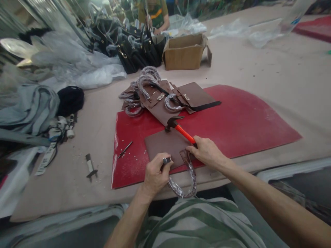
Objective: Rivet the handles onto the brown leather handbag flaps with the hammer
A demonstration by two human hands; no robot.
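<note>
A brown leather bag panel (165,144) with a plastic-wrapped handle (184,186) lies on the red mat (232,124) at the table's near edge. My left hand (156,172) is closed on a small metal punch (167,160), held upright on the panel's near edge. My right hand (205,151) grips the orange handle of a hammer (181,130), whose black head rests on the panel's far edge.
A stack of brown panels with wrapped handles (157,96) lies at the mat's far side. Behind it stand a cardboard box (184,51) and black bags (137,48); another person sits beyond. Small tools (90,167), a nail (125,150) and clutter lie left.
</note>
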